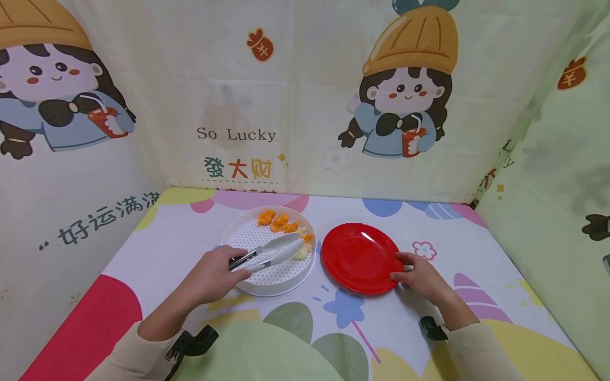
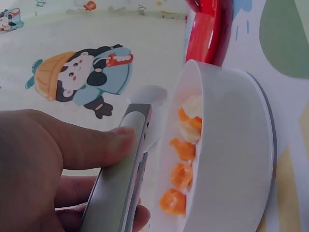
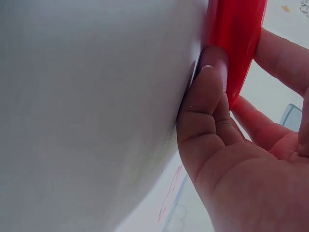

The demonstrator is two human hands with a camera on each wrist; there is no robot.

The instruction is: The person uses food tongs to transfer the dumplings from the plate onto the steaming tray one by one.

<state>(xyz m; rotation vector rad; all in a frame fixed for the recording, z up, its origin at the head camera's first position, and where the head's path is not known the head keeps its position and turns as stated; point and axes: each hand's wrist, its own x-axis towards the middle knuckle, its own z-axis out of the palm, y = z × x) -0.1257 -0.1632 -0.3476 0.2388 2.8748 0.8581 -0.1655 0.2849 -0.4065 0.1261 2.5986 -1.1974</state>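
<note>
My left hand (image 1: 218, 275) grips a pair of metal tongs (image 1: 271, 254) with white tips, held above a round white steamer basket (image 1: 276, 288) with a perforated floor. Several orange dumplings (image 1: 279, 223) and a few pale dumplings (image 1: 301, 252) lie along its far and right sides; the tongs partly cover them. In the left wrist view the thumb presses along the tongs' handle (image 2: 116, 179), and nothing shows between the tips. My right hand (image 1: 421, 275) pinches the right rim of a shiny red plate (image 1: 359, 259) with nothing on it. The right wrist view shows its fingertips (image 3: 207, 79) against that rim.
The steamer basket and the plate stand side by side on a table covered with a colourful printed cloth (image 1: 352, 338). Printed fabric walls (image 1: 305, 106) close in the back and both sides. Dark straps (image 1: 195, 341) sit at both wrists.
</note>
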